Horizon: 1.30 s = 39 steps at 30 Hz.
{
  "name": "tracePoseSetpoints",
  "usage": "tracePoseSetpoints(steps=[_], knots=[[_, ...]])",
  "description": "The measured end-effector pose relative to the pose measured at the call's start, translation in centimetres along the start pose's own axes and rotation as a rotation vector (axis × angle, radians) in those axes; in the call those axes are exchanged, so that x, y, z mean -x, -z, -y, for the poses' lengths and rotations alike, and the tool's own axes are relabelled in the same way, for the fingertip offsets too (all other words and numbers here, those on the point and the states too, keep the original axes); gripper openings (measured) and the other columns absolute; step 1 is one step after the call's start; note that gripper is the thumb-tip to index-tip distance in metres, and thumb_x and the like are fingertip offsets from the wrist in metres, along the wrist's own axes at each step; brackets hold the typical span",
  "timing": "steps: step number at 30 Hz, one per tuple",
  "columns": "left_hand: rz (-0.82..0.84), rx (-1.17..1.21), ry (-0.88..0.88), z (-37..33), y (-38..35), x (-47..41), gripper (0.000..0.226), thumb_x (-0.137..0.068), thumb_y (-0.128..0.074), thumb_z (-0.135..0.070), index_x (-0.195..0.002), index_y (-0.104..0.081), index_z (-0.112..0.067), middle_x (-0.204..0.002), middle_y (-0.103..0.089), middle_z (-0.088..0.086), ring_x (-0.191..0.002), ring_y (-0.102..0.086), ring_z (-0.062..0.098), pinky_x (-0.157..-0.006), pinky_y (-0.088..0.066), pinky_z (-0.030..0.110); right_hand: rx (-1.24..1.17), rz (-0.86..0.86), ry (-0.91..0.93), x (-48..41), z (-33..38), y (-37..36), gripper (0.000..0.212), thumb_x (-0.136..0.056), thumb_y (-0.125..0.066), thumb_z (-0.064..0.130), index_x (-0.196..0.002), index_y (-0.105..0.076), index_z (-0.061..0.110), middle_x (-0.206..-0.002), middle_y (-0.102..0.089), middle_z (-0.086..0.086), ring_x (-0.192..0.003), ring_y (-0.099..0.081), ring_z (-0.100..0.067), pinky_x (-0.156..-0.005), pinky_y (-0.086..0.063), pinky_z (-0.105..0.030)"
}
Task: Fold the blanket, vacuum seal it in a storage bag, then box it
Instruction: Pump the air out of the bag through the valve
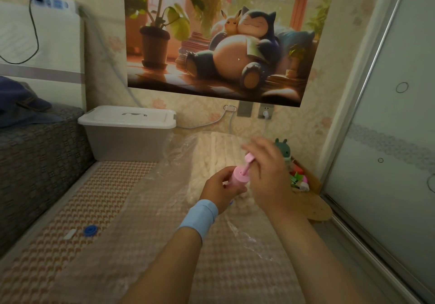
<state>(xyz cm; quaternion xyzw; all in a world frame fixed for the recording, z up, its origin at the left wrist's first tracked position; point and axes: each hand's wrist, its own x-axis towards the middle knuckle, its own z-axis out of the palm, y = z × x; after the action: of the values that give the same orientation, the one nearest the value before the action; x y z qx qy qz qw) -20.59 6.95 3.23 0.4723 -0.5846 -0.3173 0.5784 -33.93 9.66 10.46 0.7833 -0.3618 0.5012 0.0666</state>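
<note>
Lying nearest on the patterned mat (77, 209) are a blue cap (90, 230) and a small white clip (70, 234), beside the clear storage bag (179, 200). Above the bag, the left hand (220, 189) has its grip clenched around the pink pump (237, 177), while the right hand (267, 174) pinches the pump's handle (249, 157). Farther back, the white blanket (211, 153) sits inside the bag, with the lidded box (128, 130) against the wall.

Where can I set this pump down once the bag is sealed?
Bare mat lies left of the storage bag, between the blue cap and the lidded box. The right side is crowded: a basket of small items sits against the bag's edge.
</note>
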Motion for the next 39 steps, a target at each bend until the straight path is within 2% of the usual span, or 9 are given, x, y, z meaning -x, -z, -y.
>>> tracePoseSetpoints(steps=[4,11,19,23,27,29,34,37,39], knots=[[-0.003,0.024,-0.011,-0.4,0.1,0.3,0.03,-0.079,-0.075,-0.015,-0.106,-0.068,-0.029,-0.094,-0.071,-0.008,-0.089,-0.064,0.008,-0.073,-0.057,0.024,0.0,0.255,-0.094,0.8,-0.8,-1.1,0.034,-0.096,-0.048,0.005,-0.121,-0.07,0.013,-0.133,-0.058,-0.005,-0.122,-0.052,-0.022,-0.102,-0.046,-0.046],[0.018,-0.017,-0.01,0.1,0.3,-0.4,0.052,-0.069,-0.085,-0.015,-0.115,-0.066,-0.033,-0.106,-0.069,-0.012,-0.097,-0.06,0.002,-0.085,-0.052,0.019,-0.004,-0.362,0.185,-3.4,2.6,3.9,0.032,-0.099,-0.045,0.003,-0.122,-0.068,0.004,-0.126,-0.062,-0.012,-0.118,-0.057,-0.024,-0.099,-0.046,-0.03],[-0.007,0.033,-0.01,-0.4,-0.1,0.4,0.025,-0.081,-0.074,-0.017,-0.098,-0.067,-0.036,-0.091,-0.071,-0.011,-0.091,-0.065,0.011,-0.076,-0.057,0.027,-0.009,0.292,-0.117,1.1,-1.3,-1.4,0.033,-0.097,-0.049,0.005,-0.12,-0.07,0.017,-0.134,-0.055,0.0,-0.123,-0.053,-0.02,-0.1,-0.042,-0.027],[-0.005,0.013,-0.008,-0.5,0.3,0.3,0.044,-0.074,-0.081,-0.014,-0.11,-0.067,-0.034,-0.1,-0.07,-0.014,-0.089,-0.061,-0.001,-0.07,-0.048,0.008,-0.053,0.017,0.053,-2.0,1.4,2.3,0.036,-0.098,-0.043,0.011,-0.123,-0.069,0.012,-0.129,-0.059,-0.005,-0.119,-0.056,-0.02,-0.097,-0.051,-0.037],[0.008,-0.006,0.006,0.0,0.0,0.0,0.051,-0.07,-0.084,-0.015,-0.113,-0.066,-0.036,-0.107,-0.068,-0.013,-0.097,-0.06,0.001,-0.079,-0.049,0.013,-0.022,-0.319,0.158,-3.4,2.7,4.0,0.033,-0.101,-0.044,0.007,-0.123,-0.068,0.004,-0.126,-0.061,-0.012,-0.118,-0.058,-0.024,-0.097,-0.05,-0.032],[0.008,-0.002,0.012,0.1,-0.2,0.1,0.05,-0.07,-0.083,-0.015,-0.112,-0.066,-0.035,-0.105,-0.069,-0.013,-0.096,-0.062,0.003,-0.078,-0.051,0.015,-0.004,-0.267,0.111,-2.3,1.9,2.6,0.037,-0.101,-0.04,0.011,-0.125,-0.067,0.005,-0.13,-0.059,-0.013,-0.122,-0.056,-0.026,-0.1,-0.048,-0.033],[-0.012,0.057,0.018,-0.3,0.1,0.7,0.026,-0.081,-0.073,-0.017,-0.099,-0.068,-0.036,-0.092,-0.071,-0.011,-0.087,-0.065,0.009,-0.071,-0.057,0.027,0.056,0.279,-0.083,1.0,-0.5,-1.3,0.044,-0.09,-0.039,0.018,-0.122,-0.07,0.015,-0.137,-0.058,-0.006,-0.124,-0.052,-0.025,-0.101,-0.046,-0.049],[-0.006,0.049,0.007,-0.4,0.2,0.7,0.032,-0.079,-0.075,-0.015,-0.103,-0.067,-0.034,-0.094,-0.07,-0.012,-0.088,-0.064,0.003,-0.073,-0.056,0.02,0.037,0.272,-0.048,0.0,0.2,-0.1,0.041,-0.092,-0.042,0.017,-0.123,-0.07,0.015,-0.135,-0.059,-0.007,-0.124,-0.051,-0.025,-0.104,-0.045,-0.047],[-0.002,0.029,0.002,-0.5,0.4,0.5,0.043,-0.075,-0.079,-0.014,-0.111,-0.067,-0.033,-0.1,-0.07,-0.014,-0.089,-0.061,-0.003,-0.075,-0.052,0.014,0.018,0.071,0.054,-1.5,1.4,1.9,0.04,-0.096,-0.041,0.017,-0.126,-0.068,0.013,-0.133,-0.059,-0.009,-0.124,-0.05,-0.023,-0.105,-0.044,-0.036]])
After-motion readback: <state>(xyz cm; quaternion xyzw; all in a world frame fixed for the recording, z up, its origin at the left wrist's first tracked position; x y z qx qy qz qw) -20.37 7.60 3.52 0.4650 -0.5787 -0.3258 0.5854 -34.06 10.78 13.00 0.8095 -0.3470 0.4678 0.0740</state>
